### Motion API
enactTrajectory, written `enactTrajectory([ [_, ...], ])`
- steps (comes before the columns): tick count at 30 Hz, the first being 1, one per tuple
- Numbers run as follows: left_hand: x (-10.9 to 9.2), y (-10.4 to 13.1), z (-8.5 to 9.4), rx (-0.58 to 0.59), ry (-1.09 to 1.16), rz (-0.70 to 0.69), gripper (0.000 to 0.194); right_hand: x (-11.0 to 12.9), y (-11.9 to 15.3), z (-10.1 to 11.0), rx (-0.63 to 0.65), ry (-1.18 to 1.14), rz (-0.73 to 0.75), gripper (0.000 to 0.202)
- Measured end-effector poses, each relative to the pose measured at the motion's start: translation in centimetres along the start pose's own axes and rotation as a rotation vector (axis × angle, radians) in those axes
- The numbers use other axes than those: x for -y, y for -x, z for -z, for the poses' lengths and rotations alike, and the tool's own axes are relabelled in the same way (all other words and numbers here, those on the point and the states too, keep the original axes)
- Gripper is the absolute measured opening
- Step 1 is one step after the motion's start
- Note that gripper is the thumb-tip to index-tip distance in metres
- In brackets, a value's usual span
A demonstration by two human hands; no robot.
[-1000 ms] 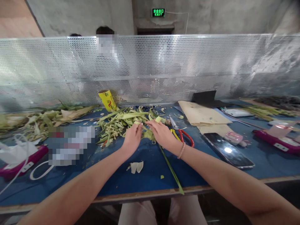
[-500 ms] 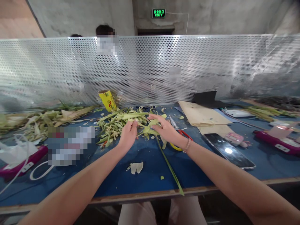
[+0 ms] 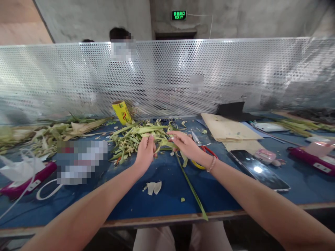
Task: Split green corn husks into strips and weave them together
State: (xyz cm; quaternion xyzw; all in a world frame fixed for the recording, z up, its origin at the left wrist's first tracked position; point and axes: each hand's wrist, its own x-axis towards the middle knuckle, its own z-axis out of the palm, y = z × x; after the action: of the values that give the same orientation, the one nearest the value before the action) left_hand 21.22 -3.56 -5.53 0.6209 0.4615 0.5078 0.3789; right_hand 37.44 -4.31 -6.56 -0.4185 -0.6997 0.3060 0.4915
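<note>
Pale green leaf strips [image 3: 163,143] stretch between my two hands over the blue table. My left hand [image 3: 146,150] is closed round their left end, thumb on top. From the right, my right hand [image 3: 183,143] pinches the strips between thumb and fingers. Just behind and left of my left hand lies a heap of green plant pieces [image 3: 125,141]. One long green leaf [image 3: 192,188] runs from beneath my right hand to the table's front edge. Scissors [image 3: 209,150] with red and yellow handles lie partly hidden behind my right hand.
A yellow tube [image 3: 122,112] stands behind the heap, before a perforated metal screen [image 3: 167,76]. To the right lie brown paper [image 3: 230,128], a phone [image 3: 259,169] and a pink case [image 3: 265,156]. Power strips [image 3: 311,159] sit at both sides. Beyond the screen is a person.
My right hand's fingers have closed in on the strips, and the strips between my hands have shifted. The whole view has moved slightly.
</note>
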Motion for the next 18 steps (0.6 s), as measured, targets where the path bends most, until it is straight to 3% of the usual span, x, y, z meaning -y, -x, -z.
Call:
enactTrajectory([
  [4, 0.2, 0.0, -0.2, 0.065, 0.073, -0.021, 0.035, 0.8, 0.2, -0.9, 0.056, -0.086, -0.059, 0.023],
  [8, 0.4, -0.1, -0.5, 0.141, 0.214, -0.003, 0.033, 1.2, 0.2, -1.1, -0.028, -0.035, -0.056, 0.022],
  [13, 0.3, 0.2, -1.1, 0.194, 0.491, 0.122, 0.033, 1.5, 0.3, -0.7, -0.099, 0.064, 0.01, 0.025],
  [18, 0.2, 0.5, -1.5, 0.219, 0.497, 0.186, 0.034, 1.5, 0.6, -1.1, -0.025, 0.103, 0.132, 0.034],
])
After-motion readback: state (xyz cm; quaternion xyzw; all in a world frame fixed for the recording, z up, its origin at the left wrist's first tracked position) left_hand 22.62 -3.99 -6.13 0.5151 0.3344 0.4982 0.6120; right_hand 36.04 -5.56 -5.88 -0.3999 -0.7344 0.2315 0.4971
